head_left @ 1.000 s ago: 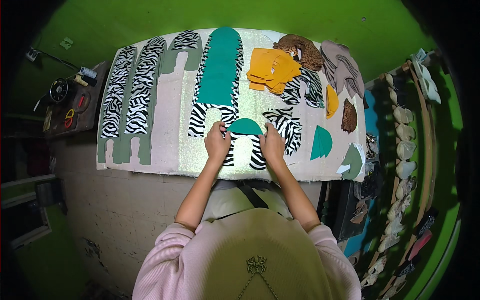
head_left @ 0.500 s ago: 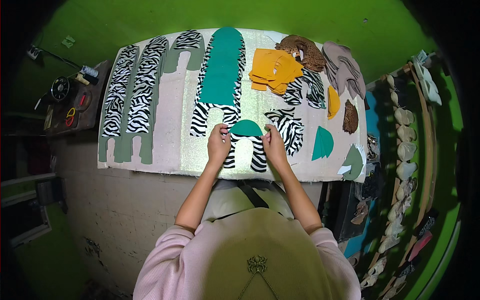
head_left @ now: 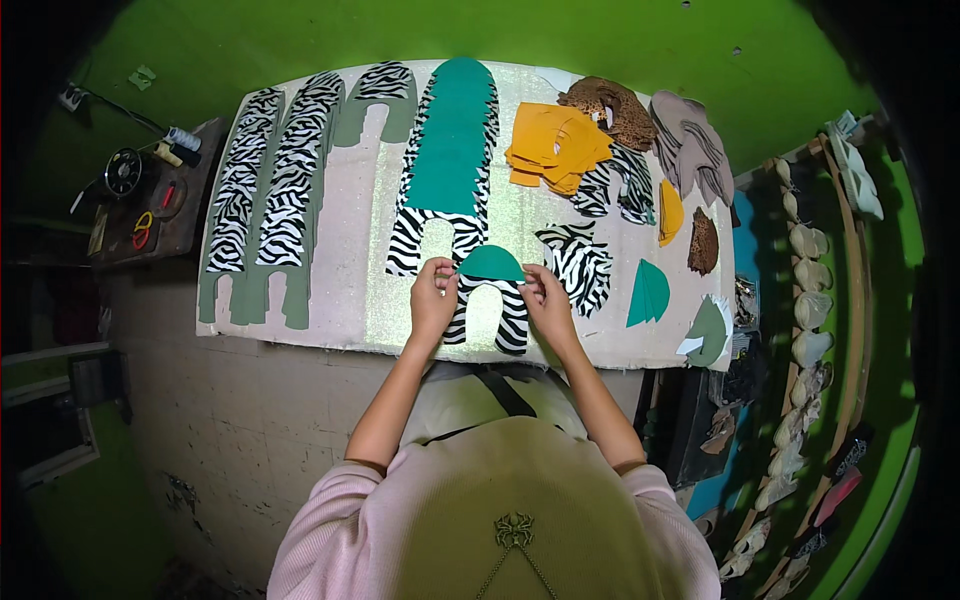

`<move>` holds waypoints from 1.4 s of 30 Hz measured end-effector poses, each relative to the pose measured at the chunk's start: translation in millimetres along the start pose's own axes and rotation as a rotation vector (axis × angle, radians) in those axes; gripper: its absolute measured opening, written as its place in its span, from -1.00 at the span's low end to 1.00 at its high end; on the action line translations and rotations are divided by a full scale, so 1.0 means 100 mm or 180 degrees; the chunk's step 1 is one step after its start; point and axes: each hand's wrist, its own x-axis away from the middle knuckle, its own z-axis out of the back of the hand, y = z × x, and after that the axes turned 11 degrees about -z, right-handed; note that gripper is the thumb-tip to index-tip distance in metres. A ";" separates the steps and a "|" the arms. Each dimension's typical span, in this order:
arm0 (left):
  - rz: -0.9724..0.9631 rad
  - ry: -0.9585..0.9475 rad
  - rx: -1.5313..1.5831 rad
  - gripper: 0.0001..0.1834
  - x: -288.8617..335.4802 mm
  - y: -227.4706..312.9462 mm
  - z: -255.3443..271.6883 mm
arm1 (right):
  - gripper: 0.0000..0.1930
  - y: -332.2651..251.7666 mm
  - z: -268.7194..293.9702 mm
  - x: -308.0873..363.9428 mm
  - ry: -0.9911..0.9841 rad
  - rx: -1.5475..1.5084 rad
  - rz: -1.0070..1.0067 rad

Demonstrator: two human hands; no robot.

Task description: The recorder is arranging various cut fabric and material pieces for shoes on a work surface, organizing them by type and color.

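Observation:
Between my two hands is a green half-round piece [head_left: 492,262], over the top of a zebra-print U-shaped piece [head_left: 512,328] at the table's near edge. My left hand [head_left: 434,300] pinches its left corner. At its right corner are the closed fingertips of my right hand [head_left: 550,303]. The green piece tilts slightly, its right end lower, and a dark gap shows under its lower edge. Just beyond lies a long row of overlapping green pieces [head_left: 458,150] on zebra-print pieces [head_left: 407,243]. More zebra-print pieces [head_left: 577,268] lie right of my right hand.
Olive and zebra-print rows [head_left: 297,180] cover the left of the table [head_left: 345,240]. Toward the right are yellow pieces [head_left: 555,145], leopard-print pieces [head_left: 620,120], mauve pieces [head_left: 690,140] and folded green pieces [head_left: 650,293]. A side bench with scissors [head_left: 142,232] stands left; a wooden rack [head_left: 850,270] stands right.
The green half-round piece has tipped, its right end now lower. My right hand has moved slightly down. The whole view has shifted a little.

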 end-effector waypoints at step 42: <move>0.0032 0.0278 0.0236 -0.82 -0.95 -0.51 0.57 | -0.79 -0.44 -0.70 -0.76 -0.0079 0.0000 0.0057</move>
